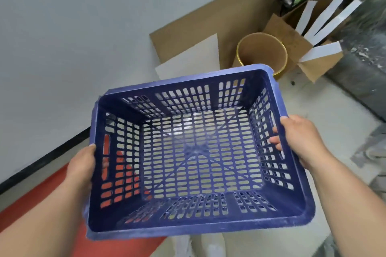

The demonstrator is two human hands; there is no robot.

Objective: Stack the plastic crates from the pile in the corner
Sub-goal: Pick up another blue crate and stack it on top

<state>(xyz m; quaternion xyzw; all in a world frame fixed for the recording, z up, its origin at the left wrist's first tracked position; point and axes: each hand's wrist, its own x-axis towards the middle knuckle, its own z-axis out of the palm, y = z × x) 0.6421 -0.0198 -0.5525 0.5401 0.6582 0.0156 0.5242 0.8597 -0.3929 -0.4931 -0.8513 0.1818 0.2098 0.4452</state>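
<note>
One blue plastic crate [194, 152] fills the middle of the view, open side up and empty, its rim tipped a little so the far right corner rides highest. Its floor and all four walls are a lattice of small rounded slots, with diagonal ribs crossing at the centre of the base and a long handle slot in each short wall. It hangs above the floor, rim scuffed and dusty pale, carried at its two short sides.
</note>
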